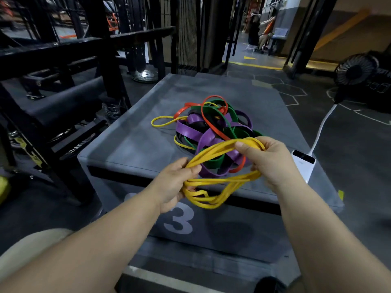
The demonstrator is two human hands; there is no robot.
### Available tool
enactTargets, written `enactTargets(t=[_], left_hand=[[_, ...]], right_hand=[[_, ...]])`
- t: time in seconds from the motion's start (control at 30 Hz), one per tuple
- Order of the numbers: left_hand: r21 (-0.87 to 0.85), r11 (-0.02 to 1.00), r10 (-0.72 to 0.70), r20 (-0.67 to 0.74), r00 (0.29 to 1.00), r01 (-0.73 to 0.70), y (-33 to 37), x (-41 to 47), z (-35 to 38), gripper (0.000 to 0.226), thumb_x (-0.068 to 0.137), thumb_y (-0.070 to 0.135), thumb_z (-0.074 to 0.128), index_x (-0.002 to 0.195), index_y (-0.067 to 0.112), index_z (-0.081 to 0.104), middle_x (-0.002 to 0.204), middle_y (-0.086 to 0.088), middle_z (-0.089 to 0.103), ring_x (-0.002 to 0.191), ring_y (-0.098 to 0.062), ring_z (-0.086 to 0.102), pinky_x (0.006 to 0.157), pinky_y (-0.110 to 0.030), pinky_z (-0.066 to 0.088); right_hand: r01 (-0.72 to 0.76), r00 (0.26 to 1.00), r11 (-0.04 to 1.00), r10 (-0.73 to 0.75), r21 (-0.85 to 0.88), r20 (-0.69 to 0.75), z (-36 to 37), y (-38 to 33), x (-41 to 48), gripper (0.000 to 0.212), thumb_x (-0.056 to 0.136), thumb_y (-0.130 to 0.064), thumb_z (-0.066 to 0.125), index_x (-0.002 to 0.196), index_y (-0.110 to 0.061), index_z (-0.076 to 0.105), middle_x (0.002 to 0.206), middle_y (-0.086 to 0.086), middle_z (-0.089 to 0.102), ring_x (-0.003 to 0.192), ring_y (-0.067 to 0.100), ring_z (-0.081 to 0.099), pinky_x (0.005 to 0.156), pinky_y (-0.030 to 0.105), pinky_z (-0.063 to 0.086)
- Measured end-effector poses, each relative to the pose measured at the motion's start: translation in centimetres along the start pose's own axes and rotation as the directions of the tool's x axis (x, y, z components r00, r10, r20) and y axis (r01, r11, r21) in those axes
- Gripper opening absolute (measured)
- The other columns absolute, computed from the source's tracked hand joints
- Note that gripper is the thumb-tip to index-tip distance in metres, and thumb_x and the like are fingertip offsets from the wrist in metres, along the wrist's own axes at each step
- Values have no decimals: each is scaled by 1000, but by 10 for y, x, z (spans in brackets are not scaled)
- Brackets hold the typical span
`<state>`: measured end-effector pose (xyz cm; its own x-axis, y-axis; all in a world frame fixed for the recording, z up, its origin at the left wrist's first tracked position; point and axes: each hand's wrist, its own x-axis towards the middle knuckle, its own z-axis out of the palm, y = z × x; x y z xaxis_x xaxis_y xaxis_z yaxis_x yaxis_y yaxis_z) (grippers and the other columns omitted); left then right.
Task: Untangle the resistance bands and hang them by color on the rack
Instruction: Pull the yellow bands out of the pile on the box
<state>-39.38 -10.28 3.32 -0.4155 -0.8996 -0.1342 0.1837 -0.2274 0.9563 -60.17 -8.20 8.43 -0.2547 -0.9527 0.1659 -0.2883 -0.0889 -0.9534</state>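
A tangled heap of resistance bands [213,125], purple, green, orange, black and yellow, lies on top of a grey padded box [135,142]. Several thin yellow bands [213,152] are lifted in a bunch above the box's near edge. My left hand [175,182] grips one end of that yellow bunch, and my right hand [268,159] pinches the other end between thumb and fingers. Yellow loops sag between and below my hands. One yellow loop [164,121] still trails out of the heap to the left.
A black metal rack [63,66] with bars and a padded bench stands to the left. A white power strip [303,163] lies on the box's right edge, its cable running to a black fan [355,69]. A person sits far back near the doorway.
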Motion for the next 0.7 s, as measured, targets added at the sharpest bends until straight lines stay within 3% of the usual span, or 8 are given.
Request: enactTargets(t=[0.13, 0.23, 0.37, 0.43, 0.6, 0.7], left_hand=[[287, 955, 42, 105, 994, -71, -4, 0, -1, 21, 92, 10, 60, 76, 18, 49, 55, 9, 39, 47, -5, 34, 42, -15, 31], [437, 894, 37, 156, 987, -103, -8, 1, 0, 24, 82, 26, 72, 78, 15, 51, 58, 3, 43, 48, -8, 39, 45, -19, 32], [426, 899, 18, 199, 980, -103, -8, -2, 5, 34, 82, 40, 72, 73, 19, 47, 58, 6, 46, 48, -6, 39, 45, -17, 32], [408, 904, 12, 279, 960, -130, -5, -4, 4, 38, 74, 46, 76, 75, 19, 48, 57, 11, 45, 49, -5, 39, 46, -16, 32], [384, 922, -83, 306, 948, -43, -8, -4, -2, 24, 78, 6, 76, 85, 13, 54, 59, 12, 51, 55, -4, 48, 55, -17, 42], [367, 930, -102, 318, 943, -23, -11, -1, -6, 21, 80, -4, 71, 90, 9, 57, 68, 7, 60, 64, -6, 56, 62, -19, 48]], right_hand=[[-46, 998, 976, 52, 211, -24, 4, 0, -1, 21, 85, -28, 71, 70, -15, 64, 47, -3, 45, 43, 11, 44, 51, 29, 43], [-97, 995, 906, 96, 411, 21, 9, -6, -5, 30, 94, -21, 60, 65, -15, 54, 45, -5, 44, 44, 13, 47, 47, 28, 48], [-98, 995, 836, 84, 539, 49, 13, -8, -7, 41, 98, -22, 53, 58, -20, 49, 44, -6, 34, 38, 9, 28, 45, 24, 27], [-117, 993, 803, 111, 584, 45, 13, -7, -6, 38, 99, -23, 52, 62, -18, 48, 42, -8, 34, 34, 6, 27, 44, 23, 20], [-122, 992, 808, 124, 577, 36, 13, -17, -10, 26, 99, -22, 51, 75, -15, 49, 39, -11, 42, 32, 2, 32, 38, 17, 26], [-114, 992, 815, 124, 568, 21, 10, -21, -11, 21, 99, -22, 53, 79, -14, 52, 41, -11, 43, 33, 3, 32, 36, 17, 30]])
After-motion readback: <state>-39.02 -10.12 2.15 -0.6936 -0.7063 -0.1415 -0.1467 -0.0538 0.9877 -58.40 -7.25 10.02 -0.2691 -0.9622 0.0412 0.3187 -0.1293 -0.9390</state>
